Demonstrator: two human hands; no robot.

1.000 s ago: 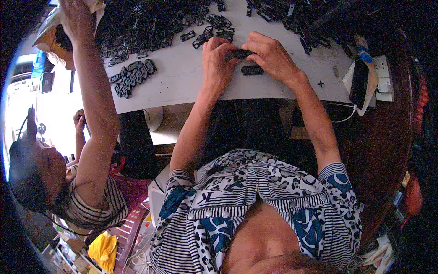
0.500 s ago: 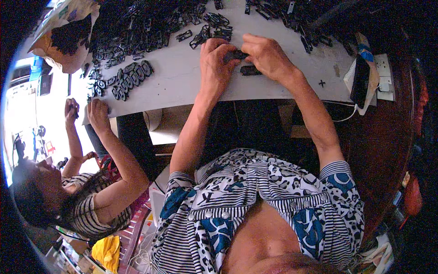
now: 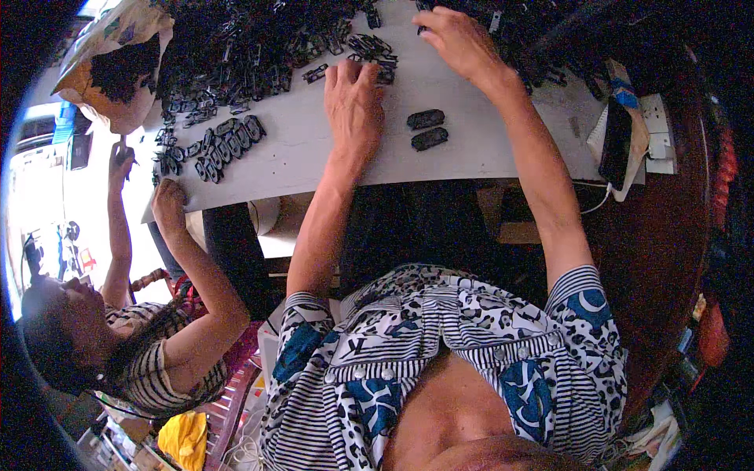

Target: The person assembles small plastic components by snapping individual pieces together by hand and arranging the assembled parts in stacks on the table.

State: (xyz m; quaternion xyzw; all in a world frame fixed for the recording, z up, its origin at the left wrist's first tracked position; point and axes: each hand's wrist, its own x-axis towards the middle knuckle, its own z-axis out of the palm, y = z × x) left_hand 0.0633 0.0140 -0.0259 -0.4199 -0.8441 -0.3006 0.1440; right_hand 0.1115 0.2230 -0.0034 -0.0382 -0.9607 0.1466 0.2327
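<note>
Two black oval plastic parts, the upper one point(image 3: 425, 118) and the lower one point(image 3: 430, 140), lie apart from my hands on the pale tabletop point(image 3: 503, 149). My left hand point(image 3: 353, 110) reaches over a small group of black plastic frames point(image 3: 372, 45); its fingers bend down at the group's near edge and their tips are hidden. Farther right and forward, my right hand point(image 3: 462, 43) has thumb and fingers drawn together at the edge of a dark pile. Something dark shows at those fingertips, too small to make out.
A large heap of black parts point(image 3: 228, 55) covers the back left, with rows of oval parts point(image 3: 229, 140) nearer. Another pile point(image 3: 542, 47) lies at the back right. A black device point(image 3: 616, 141) with a white cable stands at the right edge. A co-worker point(image 3: 157, 345) sits at left.
The part between my hands was put down, so two oval parts now lie side by side. My right hand moved forward to the pile; my left moved slightly left to the black frames.
</note>
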